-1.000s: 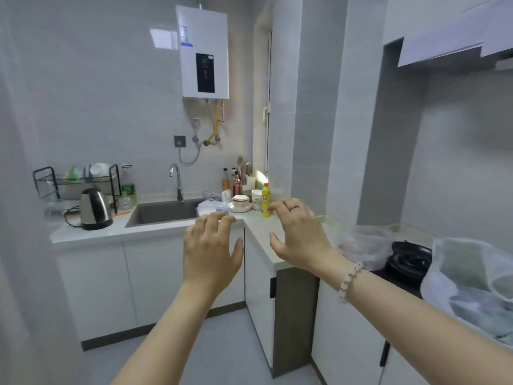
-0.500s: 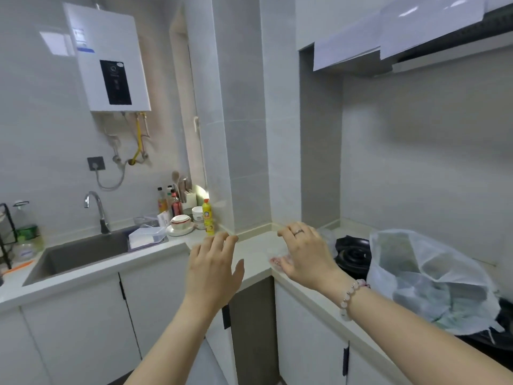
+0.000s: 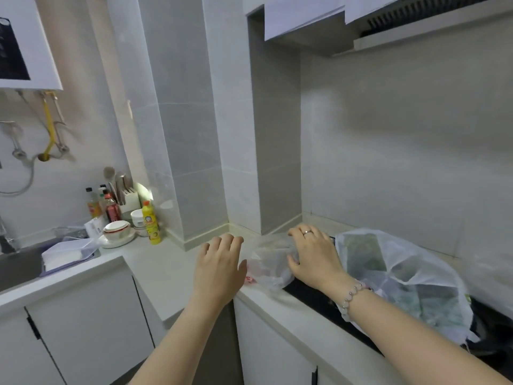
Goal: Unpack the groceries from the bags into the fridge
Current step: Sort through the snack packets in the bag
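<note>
Two thin plastic grocery bags sit on the counter by the black stove. The small bag lies at the stove's left end, something reddish showing through it. The large white bag stands on the stove to the right, green packets visible inside. My right hand, with a ring and a bead bracelet, rests against the right side of the small bag, fingers spread and curled over it. My left hand hovers open just left of that bag, holding nothing. No fridge is in view.
The white L-shaped counter runs left to a sink with a lidded plastic box beside it. In the corner stand stacked bowls, a yellow bottle, sauce bottles and a knife block. A range hood hangs above the stove.
The view has swung right, from the sink toward the stove. Both hands have moved forward to the small bag, and my right hand now touches it.
</note>
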The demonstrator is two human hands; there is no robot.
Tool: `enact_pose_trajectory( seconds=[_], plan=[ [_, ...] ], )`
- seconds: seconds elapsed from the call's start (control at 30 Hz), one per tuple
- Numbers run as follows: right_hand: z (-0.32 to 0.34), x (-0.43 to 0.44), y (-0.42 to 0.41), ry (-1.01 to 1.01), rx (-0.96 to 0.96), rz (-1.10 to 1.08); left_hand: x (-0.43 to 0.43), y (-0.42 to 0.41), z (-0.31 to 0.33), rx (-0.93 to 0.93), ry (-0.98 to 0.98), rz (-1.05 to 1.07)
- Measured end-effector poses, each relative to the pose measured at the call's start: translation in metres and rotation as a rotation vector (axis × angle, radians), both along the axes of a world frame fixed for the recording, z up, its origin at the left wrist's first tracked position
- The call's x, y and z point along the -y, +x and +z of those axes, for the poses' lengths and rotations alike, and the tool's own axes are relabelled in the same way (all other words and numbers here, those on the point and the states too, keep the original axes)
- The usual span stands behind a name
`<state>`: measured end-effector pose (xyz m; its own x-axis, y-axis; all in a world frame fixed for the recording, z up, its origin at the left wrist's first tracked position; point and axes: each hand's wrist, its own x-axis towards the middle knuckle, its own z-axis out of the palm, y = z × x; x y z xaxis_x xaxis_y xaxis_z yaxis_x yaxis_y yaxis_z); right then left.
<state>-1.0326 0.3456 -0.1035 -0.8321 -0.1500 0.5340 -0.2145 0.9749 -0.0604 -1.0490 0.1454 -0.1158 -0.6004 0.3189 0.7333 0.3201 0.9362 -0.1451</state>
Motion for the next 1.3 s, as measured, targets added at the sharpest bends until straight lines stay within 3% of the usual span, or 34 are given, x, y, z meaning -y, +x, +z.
enact_pose_trajectory(
  seconds=[0.43, 0.77, 0.93, 1.1, 1.2, 1.3],
  plan=[
    [-0.042, -0.013, -0.087, -0.008, 0.053, -0.137, -0.024, -0.128, -0.054, 0.028, 0.044, -0.176],
    [-0.015, 0.014, -0.226, 0.038, 0.038, -0.214, -0.015, -0.295, -0.060, -0.007, 0.118, -0.383],
    [-0.050, 0.026, -0.266, 0.076, 0.122, -0.254, -0.010, -0.342, -0.105, -0.014, 0.058, -0.525],
    [-0.090, 0.021, -0.273, 0.002, 0.076, -0.324, -0.023, -0.355, -0.161, 0.125, 0.026, -0.689],
    [-0.115, 0.020, -0.268, -0.021, 0.180, -0.289, -0.040, -0.351, -0.183, 0.205, -0.008, -0.773],
    [-0.133, 0.026, -0.266, -0.013, 0.459, -0.216, -0.054, -0.347, -0.195, 0.309, -0.047, -0.834]
  ],
)
